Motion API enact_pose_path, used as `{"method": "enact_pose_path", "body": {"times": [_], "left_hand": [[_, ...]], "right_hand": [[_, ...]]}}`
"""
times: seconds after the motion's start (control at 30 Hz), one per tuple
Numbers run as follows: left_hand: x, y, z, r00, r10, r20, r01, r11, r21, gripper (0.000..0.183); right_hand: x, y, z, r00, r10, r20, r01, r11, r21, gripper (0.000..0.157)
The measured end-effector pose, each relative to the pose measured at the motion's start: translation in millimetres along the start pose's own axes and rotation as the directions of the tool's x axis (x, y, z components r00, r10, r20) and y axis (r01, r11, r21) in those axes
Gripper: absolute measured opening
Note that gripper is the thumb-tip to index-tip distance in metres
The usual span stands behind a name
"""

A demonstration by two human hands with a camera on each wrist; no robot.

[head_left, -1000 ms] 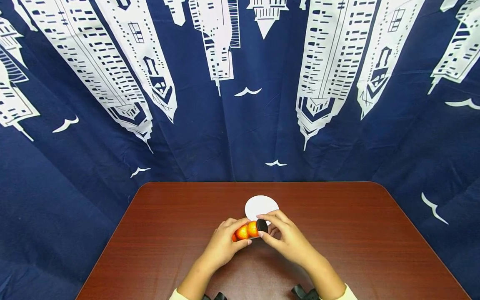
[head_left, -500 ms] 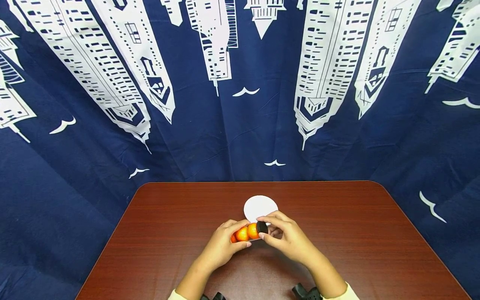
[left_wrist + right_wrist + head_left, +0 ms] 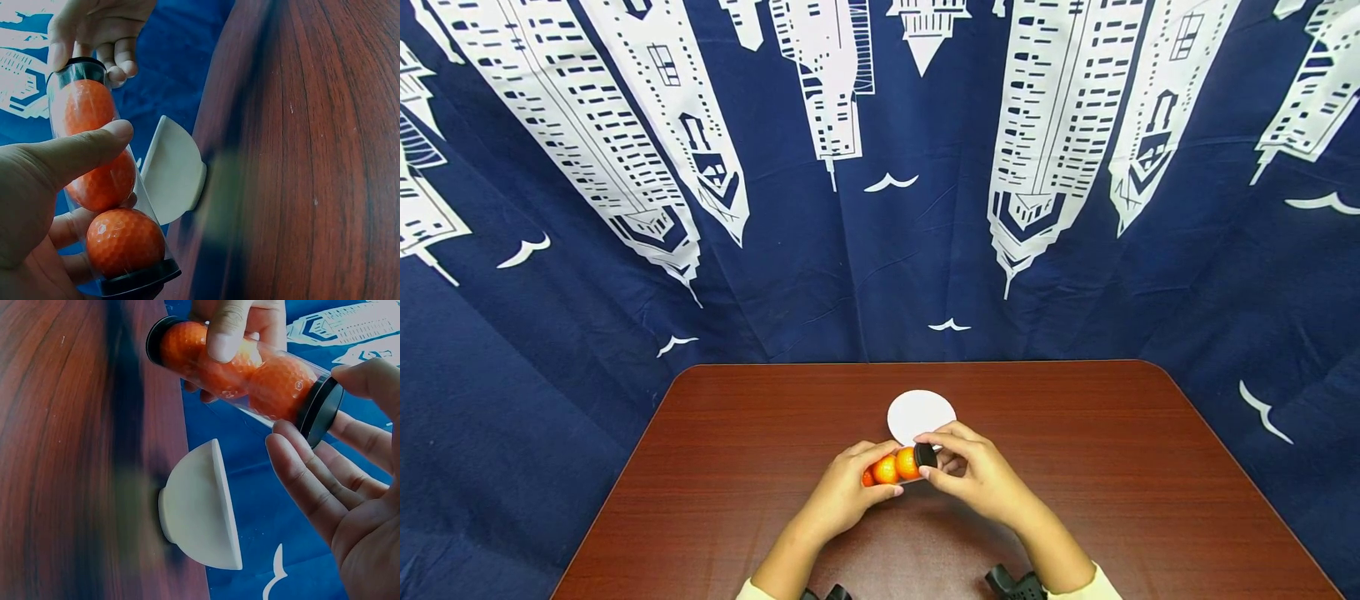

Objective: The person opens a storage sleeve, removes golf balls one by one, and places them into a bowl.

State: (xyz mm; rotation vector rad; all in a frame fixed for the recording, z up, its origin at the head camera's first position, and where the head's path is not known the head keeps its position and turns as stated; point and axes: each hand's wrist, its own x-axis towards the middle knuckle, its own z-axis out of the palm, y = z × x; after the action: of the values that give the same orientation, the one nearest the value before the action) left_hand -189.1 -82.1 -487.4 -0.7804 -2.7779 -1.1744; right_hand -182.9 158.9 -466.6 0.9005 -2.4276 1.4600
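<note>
A clear plastic tube [image 3: 145,203] with a black cap at each end holds three orange dimpled golf balls [image 3: 125,242] in a row. My left hand [image 3: 844,492] grips the tube around its middle, the thumb lying across its wall. At the other end, my right hand [image 3: 983,477] pinches the black cap [image 3: 324,412] by its edge between thumb and fingers. This cap sits on the tube's end in both wrist views. The tube is held tilted above the table, in front of a white bowl [image 3: 917,415].
The bowl stands upright on the brown wooden table [image 3: 760,417], just beyond my hands. Behind the table's far edge hangs a dark blue cloth [image 3: 880,275] printed with white buildings and birds. Black wrist devices [image 3: 1015,585] show at the bottom of the head view.
</note>
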Motion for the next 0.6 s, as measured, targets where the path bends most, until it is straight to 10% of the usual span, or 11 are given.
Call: {"method": "enact_pose_path", "body": {"times": [0.6], "left_hand": [[1.7,2.5,2.4,0.999,-0.002,-0.049,0.002,1.0,0.014,0.05]], "right_hand": [[1.8,3.4,2.5,0.999,-0.007,-0.047,0.005,0.999,-0.047,0.036]]}}
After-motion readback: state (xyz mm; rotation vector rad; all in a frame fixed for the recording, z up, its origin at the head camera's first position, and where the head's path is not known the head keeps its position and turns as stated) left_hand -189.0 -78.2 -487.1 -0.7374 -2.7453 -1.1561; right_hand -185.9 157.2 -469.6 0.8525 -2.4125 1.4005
